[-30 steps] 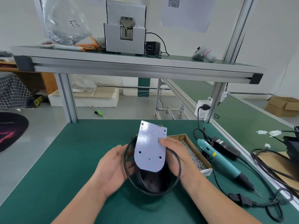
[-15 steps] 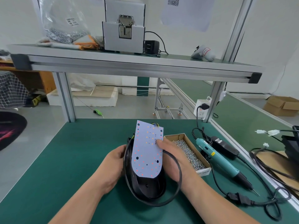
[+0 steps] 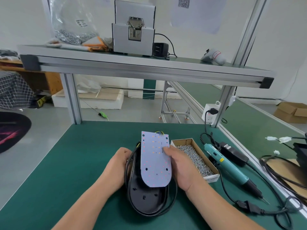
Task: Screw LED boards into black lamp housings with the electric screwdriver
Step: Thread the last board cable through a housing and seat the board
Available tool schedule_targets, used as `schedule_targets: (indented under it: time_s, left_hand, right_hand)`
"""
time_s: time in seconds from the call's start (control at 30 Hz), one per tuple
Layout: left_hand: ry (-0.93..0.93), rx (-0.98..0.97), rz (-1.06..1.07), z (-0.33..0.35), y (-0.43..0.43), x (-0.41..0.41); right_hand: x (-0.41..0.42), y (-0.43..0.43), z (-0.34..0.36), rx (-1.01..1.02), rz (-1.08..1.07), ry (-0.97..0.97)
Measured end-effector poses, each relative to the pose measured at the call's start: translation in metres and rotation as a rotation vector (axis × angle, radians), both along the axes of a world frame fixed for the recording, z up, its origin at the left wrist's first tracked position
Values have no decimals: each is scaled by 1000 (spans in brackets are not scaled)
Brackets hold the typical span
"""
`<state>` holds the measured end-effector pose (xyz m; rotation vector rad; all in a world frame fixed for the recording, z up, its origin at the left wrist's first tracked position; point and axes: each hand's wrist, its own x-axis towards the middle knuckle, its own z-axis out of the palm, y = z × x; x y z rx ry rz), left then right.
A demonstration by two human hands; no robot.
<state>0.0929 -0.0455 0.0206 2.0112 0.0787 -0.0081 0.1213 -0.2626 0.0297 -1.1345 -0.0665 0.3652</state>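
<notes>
- Fingers (image 3: 166, 149) of right hand (image 3: 181, 166): thumb on the face, the rest hidden behind, pinching LED board (image 3: 155, 163) at its right edge and holding it tilted over housing (image 3: 146, 198), judged for lining up screw holes.
- Left hand (image 3: 116, 166) grips housing's left wall, steadying it on worktop (image 3: 66, 163).
- Board not yet seated; housing's near end lies uncovered.
- Screw box (image 3: 211, 177) just right of housing; electric screwdriver (image 3: 230, 165) further right of housing, unheld, evidently staged for right-hand reach.
</notes>
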Motion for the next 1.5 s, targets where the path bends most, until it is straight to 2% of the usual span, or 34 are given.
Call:
schedule_targets:
  time_s: [0.07, 0.13, 0.17, 0.27, 0.33, 0.37, 0.43, 0.47, 0.53, 0.6, 0.67, 0.7, 0.77, 0.93, 1.03, 1.17, 1.23, 1.33, 1.5]
  left_hand:
    - [-147, 147, -23, -4, -1, -9]
    - [-202, 138, 0, -12, 2, -6]
    - [-208, 165, 53, -12, 3, -2]
    - [-192, 467, 218, -8, 8, 3]
    - [-211, 513, 323, -7, 14, 1]
    - [-184, 466, 358, -8, 17, 1]
    - [-109, 269, 363, -7, 15, 1]
    - [-72, 82, 354, -6, 14, 1]
    - [-39, -495, 322, -6, 14, 4]
    - [10, -1042, 184, -6, 14, 5]
    - [31, -1324, 55, -5, 13, 2]
    - [20, -1366, 16, -4, 13, 1]
    - [-2, -1336, -21, -2, 11, 1]
    - [102, -967, -9, 1, -1, -8]
    - [128, -886, -186, 3, -6, -17]
    - [116, -945, -586, 4, 5, -19]
    - [91, -855, -711, 5, 8, -19]
    - [41, -739, -621, 4, 7, -16]
    - [-25, -728, -338, 1, 7, -14]
  right_hand:
    - [1, 0, 3, -22, -69, 20]
    - [3, -3, 6, -61, -147, 30]
    - [5, -5, 7, -63, -179, 36]
    - [10, -14, 14, 15, -245, 53]
    - [14, -20, 17, 61, -259, 60]
    - [15, -22, 16, 66, -260, 57]
    - [15, -23, 12, 50, -249, 51]
    - [15, -21, 12, 33, -240, 50]
    - [13, -17, 12, 19, -215, 55]
    - [12, -14, 10, 32, -198, 62]
    - [11, -11, 9, 56, -178, 65]
    - [10, -10, 8, 70, -173, 64]
    - [9, -8, 8, 96, -179, 61]
    - [11, -11, 4, 177, -252, -1]
    - [12, -11, -1, 195, -275, 13]
    - [13, -13, -1, 219, -310, -8]
    - [11, -13, 2, 225, -298, -20]
    - [9, -15, 4, 199, -277, -22]
    - [9, -18, 6, 140, -305, -44]
